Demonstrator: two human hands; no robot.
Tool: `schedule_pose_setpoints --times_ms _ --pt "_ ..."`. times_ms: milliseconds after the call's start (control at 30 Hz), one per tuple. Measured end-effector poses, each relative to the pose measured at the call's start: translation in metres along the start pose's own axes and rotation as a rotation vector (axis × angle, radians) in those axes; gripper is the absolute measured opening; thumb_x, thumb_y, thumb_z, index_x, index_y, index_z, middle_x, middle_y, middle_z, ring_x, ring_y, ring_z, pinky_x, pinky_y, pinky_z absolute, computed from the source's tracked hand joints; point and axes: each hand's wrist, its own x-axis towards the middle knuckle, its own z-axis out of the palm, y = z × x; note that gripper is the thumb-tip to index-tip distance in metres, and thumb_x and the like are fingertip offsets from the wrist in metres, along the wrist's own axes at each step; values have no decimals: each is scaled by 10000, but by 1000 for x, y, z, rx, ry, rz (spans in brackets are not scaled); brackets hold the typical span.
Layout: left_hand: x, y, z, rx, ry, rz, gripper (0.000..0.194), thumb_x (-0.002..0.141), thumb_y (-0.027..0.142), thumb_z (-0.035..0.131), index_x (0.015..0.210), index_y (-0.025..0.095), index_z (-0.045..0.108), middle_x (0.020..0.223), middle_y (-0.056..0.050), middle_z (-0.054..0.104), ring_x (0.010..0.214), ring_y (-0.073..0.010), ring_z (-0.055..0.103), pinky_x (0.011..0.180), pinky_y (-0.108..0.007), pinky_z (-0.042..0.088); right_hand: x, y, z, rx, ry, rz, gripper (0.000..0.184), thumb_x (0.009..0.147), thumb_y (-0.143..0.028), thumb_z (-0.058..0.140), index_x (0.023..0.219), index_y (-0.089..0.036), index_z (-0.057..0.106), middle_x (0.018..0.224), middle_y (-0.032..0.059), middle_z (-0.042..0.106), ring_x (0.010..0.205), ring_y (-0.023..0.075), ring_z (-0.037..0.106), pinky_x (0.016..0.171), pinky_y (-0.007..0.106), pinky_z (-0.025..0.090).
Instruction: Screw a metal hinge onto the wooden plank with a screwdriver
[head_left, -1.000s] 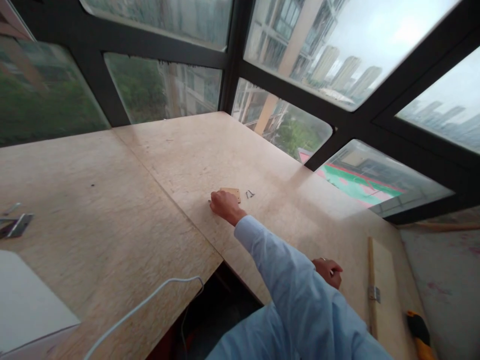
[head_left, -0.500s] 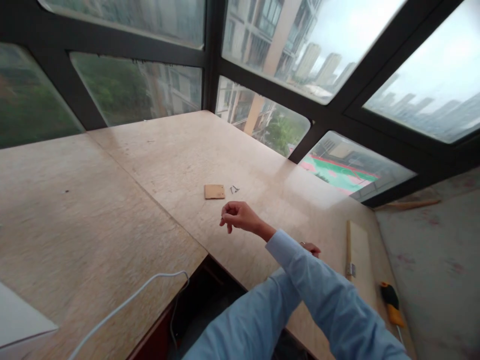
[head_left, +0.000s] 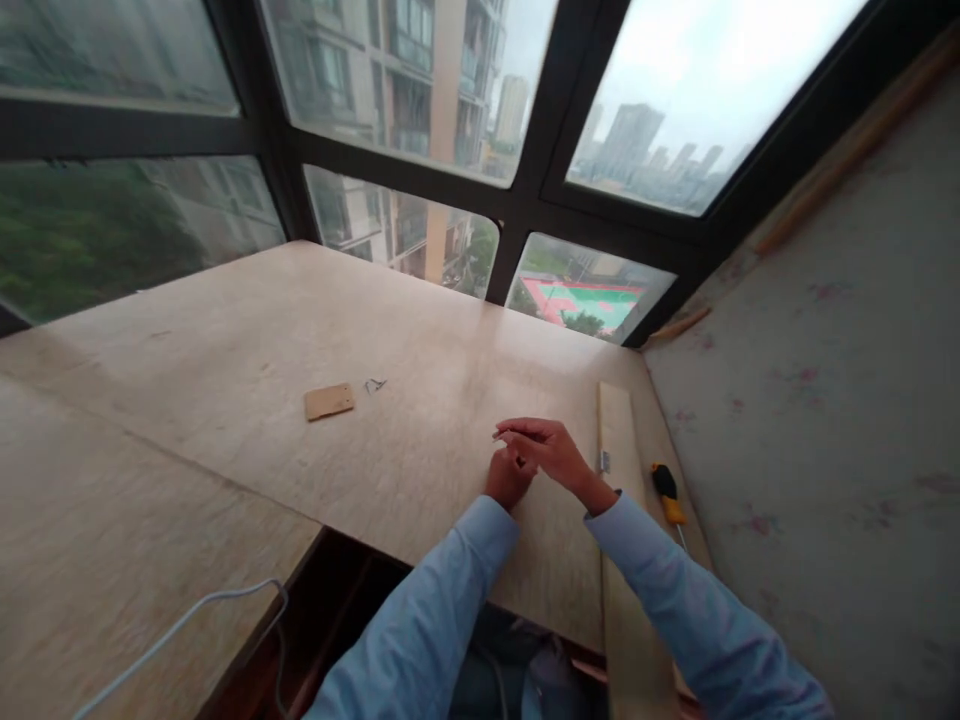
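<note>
My right hand (head_left: 553, 449) reaches over my left hand (head_left: 511, 476) above the tabletop, and the two meet or overlap. The right thumb and fingers are pinched together at the tips; whatever they hold is too small to make out. My left hand is closed with its fingers curled under the right one, so its contents are hidden. Just right of the hands lies a long pale wooden board (head_left: 618, 430) with a small metal fitting (head_left: 604, 461) at its left edge. Away to the left are a few small screws (head_left: 375, 385) beside a flat brown rectangular piece (head_left: 328, 402).
A black and yellow screwdriver (head_left: 666, 490) lies between the board and the papered wall (head_left: 810, 430). A white cable (head_left: 202, 603) runs across the tabletop (head_left: 225, 420) into a dark opening (head_left: 352, 580) at the front edge. Windows border the far side.
My view has turned right. The right hand has moved from near the brown piece towards the board, and its crossed forearm has come off the left one. Both hands are now together.
</note>
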Motion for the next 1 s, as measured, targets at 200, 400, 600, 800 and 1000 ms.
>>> schedule_pose_setpoints --times_ms 200,400,600,800,1000 --pt "0 -17 2 84 41 192 167 802 169 559 876 152 707 794 -43 702 660 -140 639 667 -257 510 -51 24 -83 -2 270 2 288 774 -402 719 982 -207 760 890 74 769 614 148 659 533 272 494" --pt "2 -22 1 204 49 239 182 808 197 565 898 162 719 824 -53 725 716 -159 664 704 -284 529 -82 61 -137 -147 542 46 344 760 -445 698 973 -181 756 792 70 757 622 168 651 544 289 502" --pt "-9 -11 13 318 94 191 179 799 195 564 874 174 725 917 -67 743 822 -193 678 796 -338 530 -92 97 -151 -270 624 33 333 791 -457 653 960 -192 764 988 106 763 880 235 696 694 338 538" --pt "-20 7 41 132 -88 -3 196 772 209 612 940 147 690 940 -87 732 815 -183 685 739 -294 542 -94 103 -150 -323 546 -16 275 841 -419 620 969 -222 764 1012 90 762 935 243 698 747 363 551" --pt "-17 14 66 41 -162 -173 290 779 189 617 1062 126 621 1062 -119 691 769 -153 666 582 -226 509 -94 103 -152 -413 464 -62 246 893 -373 573 1000 -246 755 1048 78 761 985 240 696 871 411 544"
